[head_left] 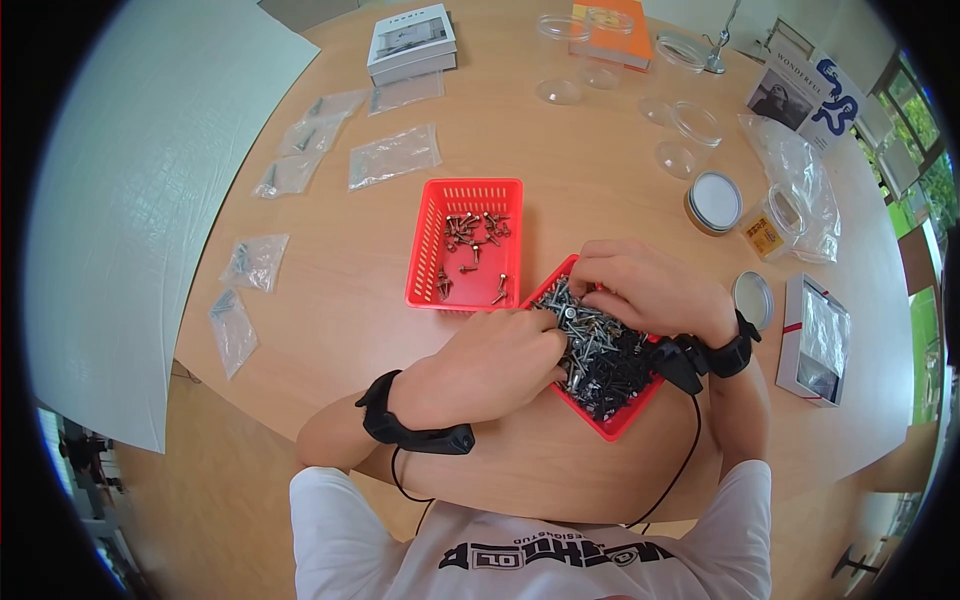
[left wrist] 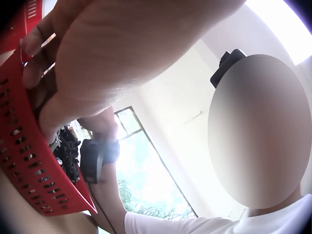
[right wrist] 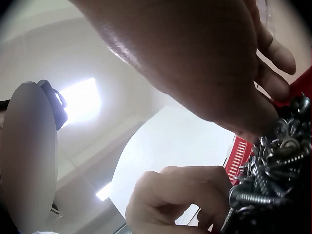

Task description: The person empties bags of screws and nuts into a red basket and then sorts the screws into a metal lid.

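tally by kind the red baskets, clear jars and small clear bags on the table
red baskets: 2
clear jars: 5
small clear bags: 7
total: 14

Bright and fairly even over the table in the head view, with daylight at the windows, fisheye bending and black edges. Washed out at the glass and ceiling light in the left wrist view. Dim, backlit and soft in the right wrist view, with glints on the screws.
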Action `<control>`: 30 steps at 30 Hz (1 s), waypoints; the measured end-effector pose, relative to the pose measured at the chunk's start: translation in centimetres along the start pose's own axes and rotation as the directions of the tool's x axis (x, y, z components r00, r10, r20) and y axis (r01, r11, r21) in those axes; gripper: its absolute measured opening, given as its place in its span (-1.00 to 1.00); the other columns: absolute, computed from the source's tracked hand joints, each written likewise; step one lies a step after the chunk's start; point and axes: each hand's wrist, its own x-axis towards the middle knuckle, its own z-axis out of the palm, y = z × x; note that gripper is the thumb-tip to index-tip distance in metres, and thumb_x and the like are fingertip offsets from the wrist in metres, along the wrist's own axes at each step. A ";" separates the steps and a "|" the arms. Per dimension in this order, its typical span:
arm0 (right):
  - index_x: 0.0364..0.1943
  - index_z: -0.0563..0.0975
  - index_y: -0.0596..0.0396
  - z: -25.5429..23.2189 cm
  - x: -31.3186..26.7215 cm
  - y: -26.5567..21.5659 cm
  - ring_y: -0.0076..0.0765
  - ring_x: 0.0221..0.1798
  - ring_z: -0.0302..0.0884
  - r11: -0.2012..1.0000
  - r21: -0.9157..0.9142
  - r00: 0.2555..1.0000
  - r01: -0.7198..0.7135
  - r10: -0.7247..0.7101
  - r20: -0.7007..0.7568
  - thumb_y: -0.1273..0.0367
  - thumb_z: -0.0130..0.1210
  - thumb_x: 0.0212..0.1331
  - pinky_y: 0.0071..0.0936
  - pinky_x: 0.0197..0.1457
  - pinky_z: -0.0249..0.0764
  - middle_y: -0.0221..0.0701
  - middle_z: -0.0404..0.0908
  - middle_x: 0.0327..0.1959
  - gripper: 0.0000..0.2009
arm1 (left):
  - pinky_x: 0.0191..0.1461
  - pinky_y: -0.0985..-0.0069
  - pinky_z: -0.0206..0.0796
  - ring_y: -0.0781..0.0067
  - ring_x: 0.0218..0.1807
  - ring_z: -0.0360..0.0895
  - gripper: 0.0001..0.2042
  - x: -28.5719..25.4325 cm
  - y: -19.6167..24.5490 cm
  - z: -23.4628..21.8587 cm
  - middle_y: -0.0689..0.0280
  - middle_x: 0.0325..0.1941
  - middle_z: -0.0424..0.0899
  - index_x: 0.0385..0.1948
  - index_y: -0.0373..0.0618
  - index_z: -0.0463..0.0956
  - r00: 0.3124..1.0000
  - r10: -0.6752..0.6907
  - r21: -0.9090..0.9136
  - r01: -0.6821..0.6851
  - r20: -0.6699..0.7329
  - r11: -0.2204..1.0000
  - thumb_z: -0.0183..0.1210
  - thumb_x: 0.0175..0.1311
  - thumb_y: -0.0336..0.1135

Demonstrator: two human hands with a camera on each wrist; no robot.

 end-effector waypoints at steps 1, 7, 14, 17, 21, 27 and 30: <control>-0.23 0.56 0.18 -0.1 0.1 0.0 -0.09 -0.24 0.56 1.000 0.011 1.000 0.015 -0.015 -0.022 0.46 0.20 0.17 -0.27 -0.16 0.49 -0.27 0.57 -0.34 -0.87 | -0.14 0.19 0.47 0.06 -0.18 0.63 -0.79 -0.1 0.1 0.2 0.14 -0.23 0.63 -0.35 -0.27 0.64 1.000 -0.010 0.003 0.010 -0.011 1.000 0.30 0.18 -0.27; -0.23 0.56 0.20 -2.1 1.6 -2.1 -0.31 -0.38 0.58 0.980 0.149 0.979 -0.132 0.152 -0.134 0.47 0.16 0.23 -0.39 -0.31 0.48 -0.29 0.61 -0.40 -0.90 | -0.19 0.18 0.49 0.02 -0.21 0.64 -0.77 -0.3 0.0 1.0 0.07 -0.24 0.63 -0.39 -0.34 0.61 0.999 -0.008 0.030 0.009 -0.043 1.000 0.28 0.18 -0.29; -0.16 0.58 0.22 -2.9 7.5 -3.4 -0.42 -0.36 0.56 0.995 0.081 0.976 -0.054 0.070 -0.206 0.43 0.22 0.22 -0.48 -0.21 0.49 -0.32 0.64 -0.32 -0.83 | -0.30 0.24 0.50 0.05 -0.30 0.65 -0.88 -0.4 -0.5 1.0 0.07 -0.26 0.60 -0.40 -0.34 0.58 0.986 0.143 0.097 -0.134 -0.088 0.986 0.15 0.16 -0.44; -0.12 0.59 0.22 -3.3 8.1 -4.2 -0.44 -0.35 0.55 0.998 0.065 0.955 -0.021 0.039 -0.296 0.43 0.23 0.21 -0.50 -0.19 0.48 -0.34 0.64 -0.27 -0.79 | -0.31 0.25 0.50 0.06 -0.31 0.64 -0.88 -0.6 -0.5 0.8 0.07 -0.23 0.58 -0.37 -0.34 0.56 0.982 0.173 0.120 -0.163 -0.080 0.979 0.11 0.17 -0.47; -0.12 0.60 0.21 -3.8 6.0 -4.5 -0.40 -0.35 0.56 0.999 0.050 0.943 -0.008 0.024 -0.331 0.43 0.24 0.19 -0.47 -0.21 0.50 -0.31 0.65 -0.26 -0.79 | -0.31 0.23 0.50 0.04 -0.32 0.63 -0.87 -0.7 -0.8 0.7 0.07 -0.20 0.57 -0.32 -0.34 0.55 0.978 0.187 0.125 -0.174 -0.096 0.977 0.10 0.18 -0.47; -0.17 0.61 0.22 -4.4 2.8 -2.8 -0.44 -0.37 0.57 0.988 0.142 0.879 -0.067 0.126 -0.461 0.46 0.25 0.16 -0.53 -0.21 0.49 -0.34 0.66 -0.31 -0.82 | -0.29 0.24 0.48 0.05 -0.31 0.63 -0.87 -1.8 -2.1 -2.6 0.15 -0.23 0.57 -0.31 -0.25 0.56 0.962 0.024 0.217 0.037 -0.272 0.976 0.14 0.26 -0.38; -0.17 0.62 0.19 -4.8 1.8 -2.3 -0.45 -0.37 0.56 0.984 0.142 0.881 -0.107 0.160 -0.446 0.46 0.24 0.17 -0.54 -0.21 0.49 -0.36 0.65 -0.31 -0.83 | -0.31 0.27 0.45 0.07 -0.32 0.61 -0.87 -2.0 -4.1 -3.9 0.20 -0.25 0.58 -0.30 -0.19 0.57 0.880 -0.068 0.276 0.220 -0.470 0.936 0.20 0.26 -0.33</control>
